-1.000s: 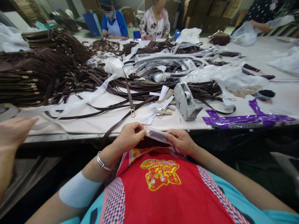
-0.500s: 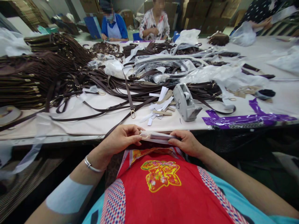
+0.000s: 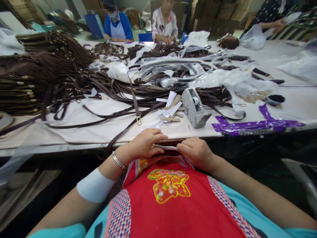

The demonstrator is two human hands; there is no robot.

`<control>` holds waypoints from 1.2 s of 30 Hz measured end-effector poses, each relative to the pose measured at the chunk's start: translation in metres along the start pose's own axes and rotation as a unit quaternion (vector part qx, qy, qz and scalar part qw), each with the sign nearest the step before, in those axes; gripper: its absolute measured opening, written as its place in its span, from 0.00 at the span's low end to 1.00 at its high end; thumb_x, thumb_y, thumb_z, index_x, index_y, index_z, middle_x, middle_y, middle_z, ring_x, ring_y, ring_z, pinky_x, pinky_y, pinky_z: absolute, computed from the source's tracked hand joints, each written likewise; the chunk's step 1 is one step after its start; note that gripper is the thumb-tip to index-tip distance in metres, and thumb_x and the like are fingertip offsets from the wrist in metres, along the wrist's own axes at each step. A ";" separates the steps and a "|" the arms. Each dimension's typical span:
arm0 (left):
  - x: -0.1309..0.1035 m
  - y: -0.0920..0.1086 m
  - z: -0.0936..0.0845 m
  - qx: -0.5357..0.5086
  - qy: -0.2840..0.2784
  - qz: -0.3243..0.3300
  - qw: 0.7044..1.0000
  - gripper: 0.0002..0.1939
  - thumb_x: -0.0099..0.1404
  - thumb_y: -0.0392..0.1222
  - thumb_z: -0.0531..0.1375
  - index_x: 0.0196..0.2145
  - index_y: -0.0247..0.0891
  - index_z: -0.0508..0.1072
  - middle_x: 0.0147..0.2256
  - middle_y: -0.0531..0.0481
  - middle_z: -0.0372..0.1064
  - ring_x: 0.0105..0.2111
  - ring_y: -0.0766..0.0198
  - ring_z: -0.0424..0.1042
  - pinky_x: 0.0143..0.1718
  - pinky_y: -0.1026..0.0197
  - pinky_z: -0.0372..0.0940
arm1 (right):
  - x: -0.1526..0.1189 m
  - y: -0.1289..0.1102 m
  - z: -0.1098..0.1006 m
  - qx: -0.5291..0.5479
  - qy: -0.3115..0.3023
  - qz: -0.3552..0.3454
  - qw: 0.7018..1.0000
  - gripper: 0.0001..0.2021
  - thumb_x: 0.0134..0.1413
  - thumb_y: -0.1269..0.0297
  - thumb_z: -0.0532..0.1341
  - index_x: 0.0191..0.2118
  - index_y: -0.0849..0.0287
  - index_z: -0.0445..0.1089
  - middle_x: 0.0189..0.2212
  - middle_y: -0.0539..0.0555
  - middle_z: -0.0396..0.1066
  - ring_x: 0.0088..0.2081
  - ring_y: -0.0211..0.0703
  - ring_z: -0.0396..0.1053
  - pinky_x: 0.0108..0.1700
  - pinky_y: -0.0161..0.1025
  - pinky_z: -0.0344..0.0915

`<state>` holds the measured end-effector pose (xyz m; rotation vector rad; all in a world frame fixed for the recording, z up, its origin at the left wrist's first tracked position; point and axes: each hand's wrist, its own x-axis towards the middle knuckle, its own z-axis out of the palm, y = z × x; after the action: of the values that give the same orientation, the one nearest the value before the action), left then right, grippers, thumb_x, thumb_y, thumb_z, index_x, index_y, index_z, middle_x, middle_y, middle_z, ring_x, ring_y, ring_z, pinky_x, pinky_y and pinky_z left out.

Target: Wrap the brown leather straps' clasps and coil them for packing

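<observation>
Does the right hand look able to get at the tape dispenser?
Probably yes: the tape dispenser stands near the front of the table, just beyond the right hand, with nothing visible between. The hand may need to release the pale strip.

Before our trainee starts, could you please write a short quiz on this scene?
1. Fill in: the left hand and right hand both hold a thin, (blank) strip.
2. True or false: the grey tape dispenser stands to the right of the paper slips.
3. The shiny tape along the near edge of the table is: A) green, B) purple, C) orange?

Key: 1. pale; 2. true; 3. B.
</observation>
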<state>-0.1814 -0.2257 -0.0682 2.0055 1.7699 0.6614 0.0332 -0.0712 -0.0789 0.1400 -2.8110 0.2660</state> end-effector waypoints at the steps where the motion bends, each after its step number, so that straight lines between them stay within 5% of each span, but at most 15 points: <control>1: 0.001 0.000 0.003 0.041 -0.036 -0.010 0.998 0.14 0.64 0.46 0.61 0.45 0.38 0.77 0.41 0.39 0.75 0.43 0.51 0.74 0.49 0.51 0.66 | -0.003 0.001 0.000 -0.020 0.012 0.001 1.000 0.13 0.66 0.66 0.53 0.34 0.60 0.75 0.28 0.56 0.75 0.29 0.40 0.68 0.35 0.37 0.61; 3: -0.002 0.000 0.009 0.108 -0.053 -0.061 0.991 0.12 0.68 0.42 0.55 0.38 0.37 0.78 0.32 0.41 0.74 0.33 0.54 0.74 0.40 0.53 0.68 | -0.011 0.003 0.004 -0.047 0.046 0.022 0.998 0.11 0.65 0.68 0.54 0.41 0.61 0.75 0.35 0.58 0.78 0.34 0.43 0.71 0.40 0.38 0.64; 7: -0.010 0.003 0.022 0.124 0.087 -0.132 0.980 0.19 0.66 0.34 0.51 0.51 0.36 0.73 0.41 0.36 0.74 0.41 0.50 0.74 0.45 0.50 0.68 | -0.022 0.008 0.020 -0.058 0.111 0.102 0.987 0.15 0.63 0.74 0.53 0.52 0.63 0.71 0.44 0.62 0.78 0.43 0.47 0.75 0.46 0.41 0.71; 9: -0.012 0.008 0.025 0.016 0.120 -0.147 0.982 0.22 0.64 0.33 0.52 0.55 0.35 0.70 0.48 0.34 0.72 0.48 0.48 0.71 0.52 0.46 0.65 | -0.023 0.011 0.026 -0.046 0.141 0.119 0.982 0.16 0.62 0.75 0.52 0.53 0.65 0.70 0.43 0.63 0.78 0.43 0.48 0.76 0.47 0.42 0.73; 11: -0.012 0.013 0.024 -0.192 0.059 -0.172 0.964 0.23 0.62 0.35 0.56 0.56 0.35 0.69 0.48 0.36 0.72 0.49 0.49 0.71 0.53 0.46 0.65 | -0.021 0.014 0.029 -0.029 0.173 0.119 0.977 0.17 0.62 0.76 0.52 0.54 0.64 0.69 0.43 0.64 0.77 0.44 0.49 0.76 0.49 0.44 0.73; 12: -0.012 0.016 0.023 -0.317 0.004 -0.187 0.930 0.24 0.62 0.37 0.57 0.57 0.36 0.68 0.47 0.37 0.73 0.48 0.50 0.72 0.51 0.48 0.67 | -0.020 0.015 0.029 -0.021 0.188 0.117 0.975 0.18 0.62 0.76 0.52 0.54 0.63 0.69 0.43 0.63 0.77 0.45 0.49 0.76 0.50 0.44 0.73; 14: -0.009 0.020 0.022 -0.537 -0.088 -0.215 0.811 0.24 0.63 0.46 0.60 0.56 0.37 0.69 0.44 0.39 0.74 0.42 0.54 0.75 0.44 0.53 0.70 | -0.017 0.018 0.026 -0.003 0.208 0.115 0.971 0.18 0.62 0.76 0.52 0.55 0.61 0.69 0.43 0.63 0.77 0.45 0.48 0.76 0.51 0.45 0.73; 16: -0.006 0.023 0.025 -0.658 -0.108 -0.248 0.703 0.26 0.60 0.56 0.63 0.50 0.35 0.73 0.38 0.40 0.75 0.33 0.59 0.75 0.34 0.59 0.71 | -0.015 0.020 0.024 0.009 0.218 0.116 0.969 0.18 0.62 0.75 0.53 0.55 0.60 0.69 0.44 0.62 0.77 0.46 0.48 0.76 0.51 0.45 0.73; 19: 0.001 0.026 0.038 -0.717 -0.104 -0.269 0.635 0.29 0.53 0.60 0.69 0.40 0.31 0.77 0.25 0.47 0.71 0.21 0.67 0.67 0.22 0.65 0.67 | -0.014 0.022 0.023 0.009 0.229 0.118 0.966 0.17 0.62 0.75 0.53 0.54 0.61 0.69 0.44 0.63 0.77 0.46 0.48 0.76 0.51 0.45 0.73; 22: 0.007 0.030 0.048 -0.760 -0.107 -0.240 0.594 0.30 0.50 0.62 0.70 0.38 0.31 0.77 0.25 0.48 0.70 0.21 0.67 0.66 0.19 0.66 0.67 | -0.015 0.023 0.024 0.005 0.234 0.113 0.966 0.17 0.62 0.76 0.53 0.53 0.62 0.69 0.44 0.64 0.77 0.47 0.49 0.75 0.51 0.45 0.73; 25: 0.007 0.032 0.049 -0.753 -0.132 -0.241 0.597 0.25 0.52 0.57 0.71 0.37 0.32 0.77 0.29 0.45 0.74 0.25 0.64 0.72 0.21 0.66 0.68 | -0.017 0.026 0.024 0.017 0.230 0.119 0.966 0.17 0.62 0.75 0.53 0.54 0.61 0.70 0.45 0.64 0.77 0.47 0.49 0.75 0.51 0.45 0.73; 30: 0.001 0.040 0.042 -0.703 -0.145 -0.230 0.658 0.21 0.56 0.55 0.69 0.33 0.32 0.76 0.23 0.47 0.73 0.20 0.66 0.70 0.23 0.66 0.64 | -0.017 0.029 0.031 0.036 0.229 0.137 0.963 0.16 0.62 0.74 0.53 0.52 0.61 0.71 0.43 0.64 0.77 0.46 0.49 0.75 0.51 0.47 0.73; 33: 0.001 0.048 0.033 -0.703 -0.056 -0.196 0.681 0.19 0.56 0.54 0.70 0.31 0.34 0.75 0.22 0.49 0.71 0.21 0.66 0.69 0.26 0.63 0.65 | -0.014 0.025 0.041 0.078 0.216 0.161 0.960 0.13 0.64 0.71 0.53 0.49 0.61 0.72 0.40 0.62 0.77 0.44 0.48 0.75 0.49 0.46 0.73; 36: 0.009 0.048 0.015 -0.697 0.125 -0.176 0.684 0.16 0.57 0.51 0.70 0.30 0.37 0.73 0.24 0.52 0.71 0.23 0.67 0.70 0.26 0.65 0.66 | -0.012 0.014 0.053 0.188 0.143 0.201 0.951 0.11 0.66 0.66 0.54 0.46 0.60 0.73 0.36 0.58 0.78 0.38 0.45 0.75 0.43 0.41 0.71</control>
<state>-0.1329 -0.2230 -0.0523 0.4977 0.9694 1.5262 0.0266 -0.0668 -0.1343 -0.3646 -2.4463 0.8436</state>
